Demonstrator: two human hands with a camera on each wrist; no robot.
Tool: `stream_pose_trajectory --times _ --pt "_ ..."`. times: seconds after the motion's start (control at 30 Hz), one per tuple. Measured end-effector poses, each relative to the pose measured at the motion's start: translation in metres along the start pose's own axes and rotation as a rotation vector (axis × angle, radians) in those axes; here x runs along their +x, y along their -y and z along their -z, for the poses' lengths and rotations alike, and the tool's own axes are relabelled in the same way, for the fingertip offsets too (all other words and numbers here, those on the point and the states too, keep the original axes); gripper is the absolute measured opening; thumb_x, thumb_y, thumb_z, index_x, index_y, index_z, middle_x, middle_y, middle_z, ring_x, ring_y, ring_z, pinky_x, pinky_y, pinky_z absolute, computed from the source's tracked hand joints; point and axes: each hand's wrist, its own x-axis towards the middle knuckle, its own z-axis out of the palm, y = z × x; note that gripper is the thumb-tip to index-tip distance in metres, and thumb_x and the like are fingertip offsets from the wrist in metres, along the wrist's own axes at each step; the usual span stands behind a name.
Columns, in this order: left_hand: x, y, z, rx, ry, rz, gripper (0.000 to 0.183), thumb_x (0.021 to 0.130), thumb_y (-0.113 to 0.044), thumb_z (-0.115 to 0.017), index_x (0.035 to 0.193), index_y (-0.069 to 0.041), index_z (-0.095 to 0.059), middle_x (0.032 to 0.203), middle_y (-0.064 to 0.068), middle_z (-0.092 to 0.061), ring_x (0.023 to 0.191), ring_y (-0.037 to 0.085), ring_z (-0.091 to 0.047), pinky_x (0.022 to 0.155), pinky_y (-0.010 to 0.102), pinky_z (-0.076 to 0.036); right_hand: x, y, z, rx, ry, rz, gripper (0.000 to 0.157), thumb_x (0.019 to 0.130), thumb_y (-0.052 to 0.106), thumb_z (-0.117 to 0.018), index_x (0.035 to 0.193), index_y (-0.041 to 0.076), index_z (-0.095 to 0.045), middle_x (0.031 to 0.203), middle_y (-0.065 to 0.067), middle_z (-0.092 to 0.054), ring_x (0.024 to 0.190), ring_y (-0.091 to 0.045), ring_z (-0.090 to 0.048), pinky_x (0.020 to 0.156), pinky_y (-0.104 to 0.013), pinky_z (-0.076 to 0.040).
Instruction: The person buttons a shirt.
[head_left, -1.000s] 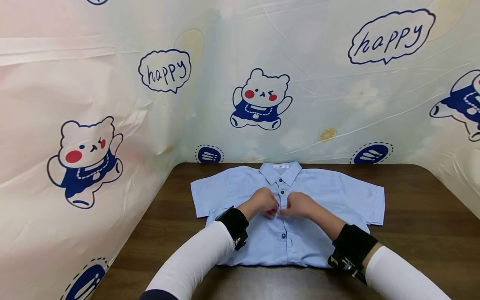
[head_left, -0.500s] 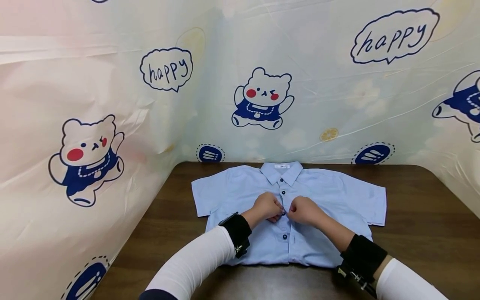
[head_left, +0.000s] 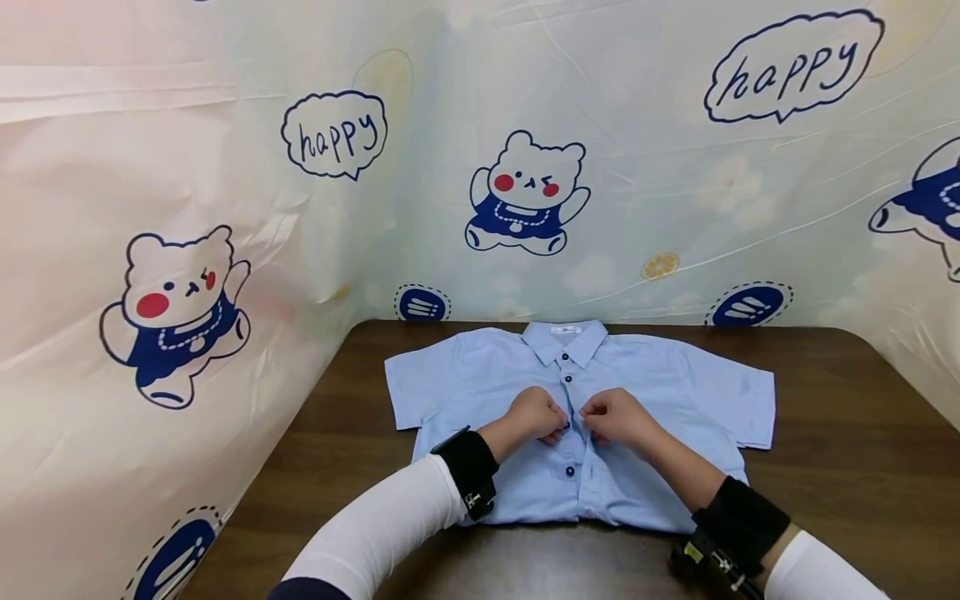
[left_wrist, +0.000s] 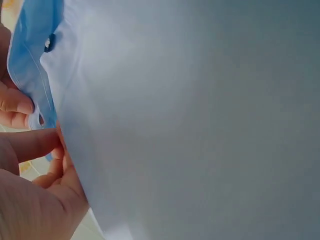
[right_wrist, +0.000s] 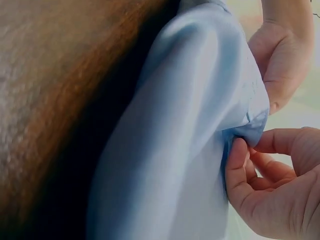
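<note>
light-blue shirt point(head_left: 652, 375) spread front up on brown wooden table point(head_left: 847, 408), collar point(head_left: 542, 343) toward far edge. left hand point(head_left: 534, 414) at middle of shirt front, thumb and fingers pinching cloth by dark button point(head_left: 567, 425). right hand point(head_left: 618, 418) just beside, thumb and fingertips pinching other front edge, buttonhole point(left_wrist: 41, 119) near its fingers. lower button point(head_left: 570, 472) nearer person. bear-print sheet point(head_left: 420, 208) behind table.

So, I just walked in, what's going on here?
A person's bare left hand and right hand are pinching opposite front edges of a light-blue, short-sleeved cloth shirt. It lies front up on a dark brown, wood-grained table, collar farthest from the person. The edges stand apart between the hands. A small, round, dark button shows below them; I can't tell whether it is fastened.
</note>
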Motion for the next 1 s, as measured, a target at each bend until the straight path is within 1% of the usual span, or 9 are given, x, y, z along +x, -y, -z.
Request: stream_pose_trajectory --times 0.1,0.2,0.27,0.4,0.53,0.7,0.9,1.0 --pt "-0.0024 -0.0009 -0.0006 -0.215 0.037 0.063 0.012 0.088 0.004 -0.065 0.077 0.005 -0.070 0.059 0.006 -0.061 0.051 0.011 -0.059 0.054 0.025 -0.055 0.0008 -0.0004 -0.0006 0.027 0.007 0.006 0.008 0.087 -0.005 -0.061 0.089 -0.006 -0.069 0.072 -0.003 -0.062 0.058 -0.013 -0.057 0.055 -0.029 -0.052" --pt "-0.0047 -0.0017 -0.0008 -0.355 0.054 0.121 0.009 0.089 0.006 -0.063 0.082 0.007 -0.070 0.062 0.007 -0.061 0.052 0.010 -0.059 0.056 0.024 -0.055 0.0011 -0.0003 -0.0005 0.038 0.015 0.003 0.007 0.087 -0.005 -0.061 0.089 -0.006 -0.069 0.073 -0.003 -0.061 0.059 -0.013 -0.057 0.056 -0.029 -0.052" --pt "-0.0051 -0.0020 -0.0008 -0.416 0.064 0.148 0.008 0.089 0.006 -0.063 0.084 0.008 -0.069 0.063 0.006 -0.061 0.053 0.010 -0.058 0.057 0.023 -0.055 0.0012 -0.0007 -0.0004 0.045 0.021 0.008 0.007 0.087 -0.005 -0.061 0.089 -0.006 -0.068 0.072 -0.003 -0.061 0.058 -0.013 -0.057 0.056 -0.029 -0.052" --pt "-0.0049 -0.0021 -0.0007 -0.509 0.077 0.179 0.008 0.089 0.008 -0.061 0.086 0.009 -0.069 0.064 0.007 -0.060 0.053 0.010 -0.057 0.056 0.023 -0.054 0.0012 -0.0017 -0.0002 0.057 0.030 0.018 0.007 0.087 -0.006 -0.061 0.089 -0.006 -0.068 0.072 -0.003 -0.061 0.058 -0.013 -0.057 0.056 -0.029 -0.052" --pt "-0.0049 -0.0018 -0.0003 -0.566 0.081 0.207 0.007 0.089 0.008 -0.061 0.087 0.008 -0.068 0.065 0.007 -0.059 0.053 0.010 -0.058 0.056 0.021 -0.053 0.0016 -0.0014 -0.0006 0.063 0.034 0.016 0.009 0.089 -0.003 -0.060 0.088 -0.006 -0.068 0.071 -0.003 -0.061 0.058 -0.013 -0.057 0.055 -0.029 -0.051" --pt "-0.0068 -0.0011 0.0017 -0.633 0.100 0.249 0.006 0.090 0.008 -0.061 0.089 0.008 -0.067 0.066 0.008 -0.061 0.054 0.010 -0.059 0.056 0.021 -0.053 0.0029 0.0010 -0.0013 0.105 0.047 -0.009 0.018 0.094 0.004 -0.056 0.085 -0.006 -0.068 0.066 -0.003 -0.059 0.059 -0.013 -0.055 0.054 -0.027 -0.050" --pt "-0.0076 -0.0002 0.0038 -0.660 0.131 0.265 0.008 0.092 0.005 -0.060 0.089 0.005 -0.067 0.069 0.008 -0.062 0.058 0.011 -0.059 0.058 0.021 -0.053 0.0032 0.0034 -0.0011 0.119 0.079 -0.024 0.011 0.088 0.003 -0.063 0.081 -0.004 -0.068 0.062 -0.002 -0.056 0.056 -0.012 -0.052 0.052 -0.025 -0.047" --pt "-0.0080 -0.0007 0.0040 -0.663 0.143 0.263 0.009 0.093 0.004 -0.059 0.087 0.003 -0.066 0.070 0.008 -0.061 0.058 0.011 -0.059 0.058 0.020 -0.052 0.0029 0.0044 -0.0011 0.119 0.085 -0.028 0.014 0.087 0.004 -0.064 0.074 -0.002 -0.066 0.059 -0.001 -0.055 0.052 -0.011 -0.049 0.050 -0.024 -0.044"
